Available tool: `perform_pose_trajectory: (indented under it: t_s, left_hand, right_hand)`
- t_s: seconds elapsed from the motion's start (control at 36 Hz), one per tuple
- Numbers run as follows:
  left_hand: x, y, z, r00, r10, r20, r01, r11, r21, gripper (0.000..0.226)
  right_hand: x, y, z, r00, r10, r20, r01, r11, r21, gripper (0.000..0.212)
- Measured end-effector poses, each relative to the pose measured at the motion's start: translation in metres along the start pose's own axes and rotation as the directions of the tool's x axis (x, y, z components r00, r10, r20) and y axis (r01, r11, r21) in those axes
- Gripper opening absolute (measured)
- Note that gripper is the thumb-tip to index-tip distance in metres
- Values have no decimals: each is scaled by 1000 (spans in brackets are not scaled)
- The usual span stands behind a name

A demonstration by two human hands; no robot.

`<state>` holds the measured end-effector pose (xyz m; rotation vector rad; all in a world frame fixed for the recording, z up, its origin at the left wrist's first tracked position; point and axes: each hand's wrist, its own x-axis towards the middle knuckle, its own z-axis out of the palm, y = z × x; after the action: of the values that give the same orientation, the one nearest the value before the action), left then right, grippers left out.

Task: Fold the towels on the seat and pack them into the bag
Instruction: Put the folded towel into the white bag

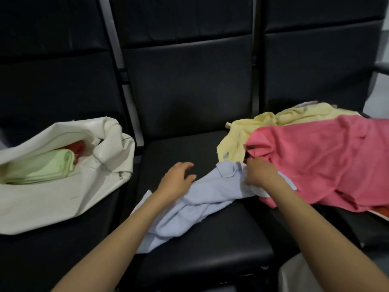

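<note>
Pale blue towel (202, 199) lies crumpled on the black seat (221, 245), running slantwise under both of my hands. Its upper end is bunched under the right hand (261, 173), whose fingers curl down and pinch the cloth; the fingertips themselves are hidden from me. The left hand (176, 180) rests just left of that, its wrist on the towel, fingers loosely bent and spread with nothing in them. The rest of the towel trails down towards me between my forearms.

Just beyond and right of the right hand, a pink towel (328, 161) is heaped, touching the knuckles, with a yellow towel (252, 127) partly under it, farther away. Well left of the left hand, a white bag (63, 197) slumps open on the next seat, holding a folded green towel (48, 167) and something red (77, 147) behind it.

I count three loose towels, one blue, one pink and one yellow, plus one folded green and one bag.
</note>
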<state>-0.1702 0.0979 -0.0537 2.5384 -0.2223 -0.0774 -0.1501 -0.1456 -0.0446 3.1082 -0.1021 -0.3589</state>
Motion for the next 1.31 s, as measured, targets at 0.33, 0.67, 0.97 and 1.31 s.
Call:
perform_pose_trajectory:
  t_s: [0.33, 0.67, 0.97, 1.31]
  left_hand:
    - [64, 47, 44, 937, 204, 282, -247, 961, 126, 20]
    - [34, -3, -43, 995, 32, 94, -19, 991, -132, 19]
    - [-32, -73, -103, 981, -194, 9, 187, 932, -312, 20]
    - [17, -35, -217, 932, -343, 119, 283, 482, -829, 21]
  right_hand:
    - [9, 33, -37, 978, -67, -196, 187, 694, 695, 17]
    - [8, 40, -20, 928, -195, 316, 203, 979, 8, 55]
    - [-4, 19, -27, 959, -233, -164, 285, 767, 574, 11]
    - [46, 5, -144, 979, -164, -124, 173, 334, 926, 17]
